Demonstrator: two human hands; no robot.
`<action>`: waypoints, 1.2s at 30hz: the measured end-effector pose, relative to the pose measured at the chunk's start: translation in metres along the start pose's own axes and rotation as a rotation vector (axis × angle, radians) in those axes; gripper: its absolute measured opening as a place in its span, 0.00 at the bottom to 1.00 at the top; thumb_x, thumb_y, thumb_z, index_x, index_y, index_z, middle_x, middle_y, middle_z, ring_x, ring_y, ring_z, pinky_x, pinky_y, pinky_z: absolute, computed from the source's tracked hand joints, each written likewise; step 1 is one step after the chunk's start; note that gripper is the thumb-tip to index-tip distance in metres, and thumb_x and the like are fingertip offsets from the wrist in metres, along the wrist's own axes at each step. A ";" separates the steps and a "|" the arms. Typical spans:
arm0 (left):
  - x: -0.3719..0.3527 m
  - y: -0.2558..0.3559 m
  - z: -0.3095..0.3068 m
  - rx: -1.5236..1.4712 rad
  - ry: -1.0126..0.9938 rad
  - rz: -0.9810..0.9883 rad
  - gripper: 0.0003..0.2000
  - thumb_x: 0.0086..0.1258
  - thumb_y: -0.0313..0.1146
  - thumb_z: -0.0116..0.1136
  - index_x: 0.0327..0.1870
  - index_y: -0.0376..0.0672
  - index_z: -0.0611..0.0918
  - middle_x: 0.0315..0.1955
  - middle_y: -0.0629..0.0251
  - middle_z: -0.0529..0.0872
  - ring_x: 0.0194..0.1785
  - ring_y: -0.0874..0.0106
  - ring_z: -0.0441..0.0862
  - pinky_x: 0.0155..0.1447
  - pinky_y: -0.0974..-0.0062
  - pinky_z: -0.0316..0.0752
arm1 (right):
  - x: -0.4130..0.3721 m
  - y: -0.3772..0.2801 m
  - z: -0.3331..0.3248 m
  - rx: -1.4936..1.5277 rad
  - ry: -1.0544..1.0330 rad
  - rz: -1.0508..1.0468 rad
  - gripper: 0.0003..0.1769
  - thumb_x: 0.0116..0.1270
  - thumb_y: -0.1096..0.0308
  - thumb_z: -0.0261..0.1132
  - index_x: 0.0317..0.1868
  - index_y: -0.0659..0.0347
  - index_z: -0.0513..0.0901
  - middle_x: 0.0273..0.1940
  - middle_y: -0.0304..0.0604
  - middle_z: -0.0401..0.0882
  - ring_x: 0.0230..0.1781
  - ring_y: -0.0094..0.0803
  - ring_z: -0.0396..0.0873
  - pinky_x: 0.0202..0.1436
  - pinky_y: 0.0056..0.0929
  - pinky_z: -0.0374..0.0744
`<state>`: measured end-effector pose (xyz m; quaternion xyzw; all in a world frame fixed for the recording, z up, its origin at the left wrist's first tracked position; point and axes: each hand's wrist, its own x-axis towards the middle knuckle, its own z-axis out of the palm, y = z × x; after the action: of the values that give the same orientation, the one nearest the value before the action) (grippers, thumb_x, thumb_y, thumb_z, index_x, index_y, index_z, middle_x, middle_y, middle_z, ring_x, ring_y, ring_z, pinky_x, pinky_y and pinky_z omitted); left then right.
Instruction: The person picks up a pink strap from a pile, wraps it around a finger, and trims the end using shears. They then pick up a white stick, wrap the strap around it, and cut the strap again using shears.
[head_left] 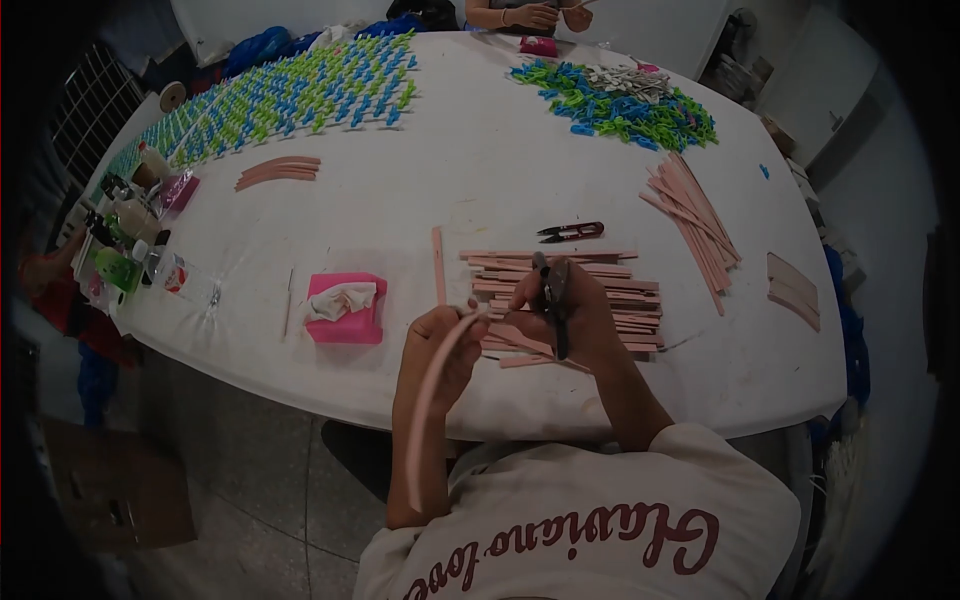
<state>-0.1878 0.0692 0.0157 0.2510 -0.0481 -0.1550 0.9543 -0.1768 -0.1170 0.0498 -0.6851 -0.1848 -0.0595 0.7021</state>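
My left hand [440, 345] is closed round a curved pink strip [425, 415], which hangs back over the forearm. The strip's far end meets the fingertips of my right hand [575, 305], where a small whitish bit shows that I cannot make out. A dark hand tool [551, 295], perhaps pliers, is held in my right hand, its exact kind partly hidden by the fingers. Beneath and beside both hands lies a pile of flat pink strips [632, 310]. One single strip [438, 265] lies just left of the pile. Thread snips [571, 232] rest beyond it.
A pink tissue box [345, 308] stands left of my hands. Bottles [135, 220] crowd the left edge. More pink strips [695, 225] lie right. Blue and green clips fill the back left rows [300, 95] and a heap [640, 110]. A person [530, 14] is across the table.
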 end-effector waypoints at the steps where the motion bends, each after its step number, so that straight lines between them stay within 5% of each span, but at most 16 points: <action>1: 0.001 0.000 0.004 0.051 0.068 0.103 0.09 0.70 0.27 0.53 0.46 0.33 0.78 0.39 0.55 0.84 0.35 0.73 0.84 0.30 0.85 0.77 | -0.002 0.001 0.003 -0.070 0.024 0.014 0.18 0.53 0.72 0.74 0.38 0.61 0.73 0.32 0.35 0.80 0.27 0.13 0.71 0.31 0.17 0.72; 3: 0.000 0.009 0.020 -0.143 0.256 -0.021 0.08 0.71 0.26 0.49 0.46 0.32 0.78 0.39 0.57 0.84 0.37 0.70 0.84 0.34 0.81 0.78 | -0.006 0.000 0.015 -0.078 0.090 0.033 0.15 0.54 0.74 0.71 0.38 0.62 0.73 0.29 0.34 0.78 0.26 0.14 0.71 0.30 0.16 0.72; 5: 0.003 0.002 0.013 0.041 -0.013 0.150 0.08 0.70 0.24 0.50 0.46 0.33 0.77 0.39 0.58 0.84 0.39 0.69 0.84 0.39 0.79 0.78 | -0.010 -0.010 0.027 0.000 0.114 0.107 0.15 0.54 0.75 0.70 0.37 0.62 0.72 0.28 0.34 0.77 0.26 0.14 0.71 0.30 0.16 0.72; 9: 0.005 -0.012 0.005 0.185 0.088 0.346 0.08 0.67 0.20 0.53 0.46 0.34 0.77 0.39 0.59 0.84 0.41 0.71 0.83 0.43 0.77 0.78 | -0.020 -0.010 0.045 0.109 0.157 0.139 0.14 0.54 0.77 0.70 0.36 0.62 0.71 0.28 0.35 0.75 0.26 0.15 0.72 0.29 0.16 0.73; 11: 0.007 -0.012 0.015 0.385 0.248 0.641 0.08 0.63 0.17 0.57 0.43 0.34 0.77 0.39 0.59 0.84 0.42 0.71 0.83 0.42 0.78 0.78 | -0.022 -0.012 0.051 0.059 0.160 0.115 0.14 0.54 0.77 0.70 0.35 0.62 0.71 0.28 0.35 0.75 0.26 0.15 0.72 0.29 0.15 0.73; 17: 0.003 -0.009 0.012 0.668 0.131 0.888 0.10 0.61 0.14 0.57 0.44 0.31 0.77 0.41 0.50 0.83 0.44 0.62 0.84 0.46 0.72 0.82 | -0.024 -0.017 0.060 0.099 0.136 0.102 0.14 0.54 0.76 0.70 0.35 0.62 0.71 0.30 0.35 0.75 0.26 0.14 0.72 0.28 0.15 0.72; 21: -0.003 -0.005 0.011 0.824 0.168 0.880 0.13 0.58 0.11 0.58 0.43 0.31 0.78 0.42 0.45 0.82 0.44 0.58 0.84 0.46 0.69 0.84 | -0.026 -0.031 0.068 0.185 0.103 0.150 0.15 0.54 0.75 0.70 0.36 0.62 0.71 0.31 0.35 0.75 0.26 0.14 0.72 0.29 0.15 0.73; 29: 0.004 0.001 -0.005 0.893 0.021 1.222 0.11 0.54 0.10 0.59 0.38 0.30 0.78 0.40 0.40 0.81 0.44 0.49 0.83 0.39 0.67 0.87 | -0.030 -0.021 0.070 0.098 0.063 0.091 0.15 0.54 0.74 0.71 0.36 0.62 0.71 0.29 0.34 0.75 0.27 0.14 0.73 0.30 0.16 0.74; 36: -0.003 0.002 -0.008 0.952 0.084 1.183 0.11 0.51 0.09 0.59 0.34 0.33 0.80 0.36 0.43 0.82 0.41 0.49 0.84 0.41 0.62 0.86 | -0.030 -0.017 0.067 0.041 0.033 0.071 0.15 0.53 0.71 0.72 0.35 0.61 0.72 0.28 0.35 0.76 0.25 0.15 0.73 0.28 0.17 0.73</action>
<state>-0.1884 0.0759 0.0097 0.5737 -0.1998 0.4297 0.6681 -0.2221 -0.0568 0.0554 -0.6758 -0.1501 -0.0419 0.7205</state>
